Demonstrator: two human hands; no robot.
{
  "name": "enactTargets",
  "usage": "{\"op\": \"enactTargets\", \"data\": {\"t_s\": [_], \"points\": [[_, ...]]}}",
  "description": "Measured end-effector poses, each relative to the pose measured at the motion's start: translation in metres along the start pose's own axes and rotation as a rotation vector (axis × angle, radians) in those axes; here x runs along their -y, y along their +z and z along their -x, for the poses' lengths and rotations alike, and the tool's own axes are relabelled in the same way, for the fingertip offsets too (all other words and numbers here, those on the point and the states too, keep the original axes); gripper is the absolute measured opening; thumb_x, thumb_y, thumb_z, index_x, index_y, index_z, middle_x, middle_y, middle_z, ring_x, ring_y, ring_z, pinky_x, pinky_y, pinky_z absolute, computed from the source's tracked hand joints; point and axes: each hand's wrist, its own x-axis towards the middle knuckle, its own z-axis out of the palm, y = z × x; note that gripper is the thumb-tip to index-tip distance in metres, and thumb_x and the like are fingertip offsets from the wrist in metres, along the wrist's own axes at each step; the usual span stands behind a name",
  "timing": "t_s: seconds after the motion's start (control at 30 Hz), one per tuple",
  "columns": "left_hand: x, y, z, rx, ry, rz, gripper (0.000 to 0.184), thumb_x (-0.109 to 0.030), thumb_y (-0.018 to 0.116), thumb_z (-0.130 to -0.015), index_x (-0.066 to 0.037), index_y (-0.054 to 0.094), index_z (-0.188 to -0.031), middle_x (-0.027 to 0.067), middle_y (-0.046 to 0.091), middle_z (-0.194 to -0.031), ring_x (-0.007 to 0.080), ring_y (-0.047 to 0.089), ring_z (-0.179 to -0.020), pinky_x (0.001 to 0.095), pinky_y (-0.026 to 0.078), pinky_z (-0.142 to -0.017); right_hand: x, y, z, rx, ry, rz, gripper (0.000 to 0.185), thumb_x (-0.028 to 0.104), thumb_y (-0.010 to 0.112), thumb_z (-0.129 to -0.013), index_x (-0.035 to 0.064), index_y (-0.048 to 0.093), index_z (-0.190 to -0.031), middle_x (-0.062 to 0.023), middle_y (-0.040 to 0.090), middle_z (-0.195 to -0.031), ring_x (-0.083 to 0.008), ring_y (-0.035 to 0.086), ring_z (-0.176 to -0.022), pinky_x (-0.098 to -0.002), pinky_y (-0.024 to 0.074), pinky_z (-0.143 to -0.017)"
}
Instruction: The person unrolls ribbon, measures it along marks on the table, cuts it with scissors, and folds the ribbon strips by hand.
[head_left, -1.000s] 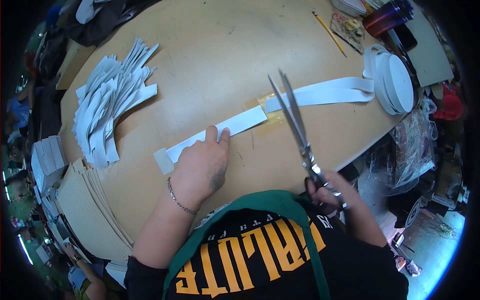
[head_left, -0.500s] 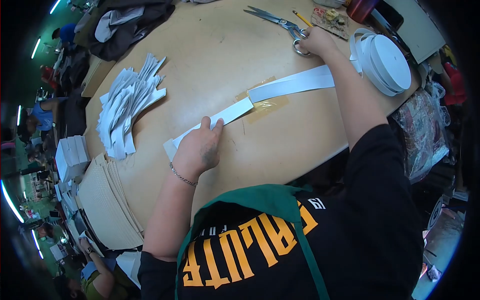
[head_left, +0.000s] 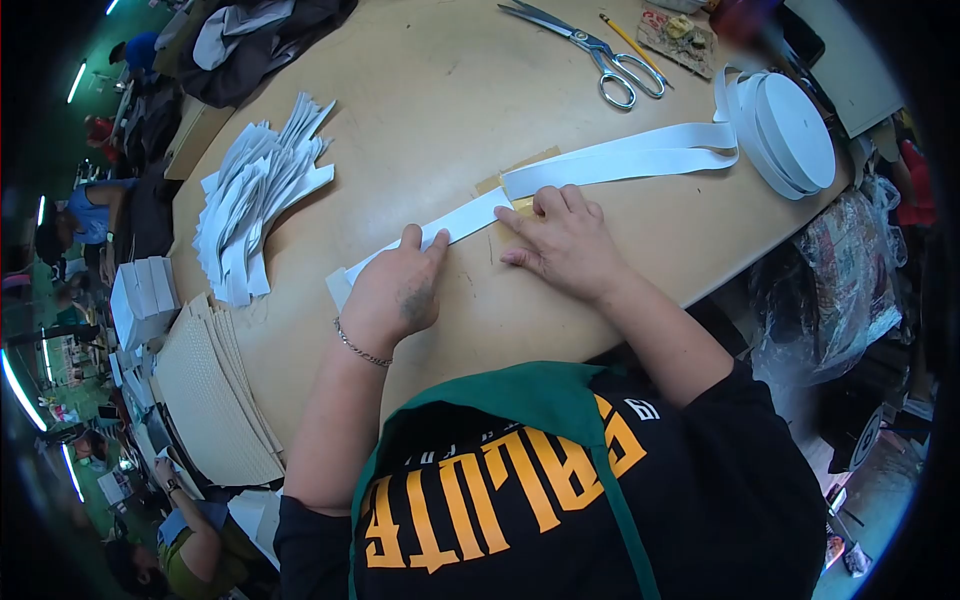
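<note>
A white strip lies flat on the table, its far end at a patch of brown tape. My left hand rests on the strip, index and middle fingers stretched along it. At the strip's far end, my right hand touches with its index fingertip; the thumb is apart and the other fingers are bent. Beyond the tape, a white band runs doubled back to a large white roll. The scissors lie on the table, out of my hands.
A loose pile of cut white strips lies at the left. A yellow pencil and a cardboard scrap are near the scissors. Dark cloth sits at the far left, a stack of beige sheets at the near left. Other people work beyond.
My right hand has let go of the scissors, leaving them on the table, and has come back to the strip's end. The left hand stays on the strip.
</note>
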Motion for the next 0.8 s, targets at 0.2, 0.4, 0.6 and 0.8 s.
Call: {"op": "enactTargets", "data": {"t_s": [0.2,0.4,0.6,0.8], "points": [[0.003,0.002,0.0,-0.023,0.024,0.005,0.056,-0.003,0.057,-0.07,-0.002,0.049,-0.126,0.0195,0.052,-0.094,0.0342,0.061,-0.071,0.0398,0.052,-0.065,-0.001,-0.003,-0.002,0.039,0.015,-0.038,0.047,0.048,0.06,-0.08,0.0235,0.061,-0.12,-0.0047,0.048,-0.097,-0.0223,0.045,-0.094,-0.0374,0.0411,-0.078],[-0.001,0.0,0.001,-0.026,-0.007,0.02,0.055,-0.002,0.056,-0.071,-0.001,0.049,-0.125,0.0226,0.053,-0.101,0.0355,0.063,-0.077,0.0395,0.052,-0.069,-0.001,-0.01,-0.031,-0.02,-0.024,-0.118,0.037,0.028,0.067,-0.079,0.019,0.061,-0.115,-0.0061,0.051,-0.106,-0.0261,0.047,-0.103,-0.0428,0.0415,-0.082],[-0.001,0.003,0.006,-0.04,-0.074,0.13,0.05,-0.003,0.056,-0.073,-0.002,0.052,-0.123,0.0234,0.052,-0.108,0.0351,0.063,-0.085,0.0398,0.052,-0.077,0.004,-0.004,-0.067,0.226,-0.104,-0.084,0.031,0.019,0.068,-0.077,0.0127,0.062,-0.106,-0.0064,0.055,-0.105,-0.028,0.046,-0.108,-0.046,0.0371,-0.093],[0.004,0.014,0.003,-0.093,-0.108,0.218,0.039,-0.007,0.055,-0.077,-0.001,0.055,-0.116,0.0223,0.053,-0.106,0.0343,0.064,-0.085,0.0403,0.053,-0.075,0.01,-0.012,-0.079,0.399,-0.017,-0.012,0.024,0.017,0.072,-0.073,0.0119,0.062,-0.094,-0.0077,0.056,-0.103,-0.0298,0.046,-0.108,-0.0583,0.0267,-0.1]]}}
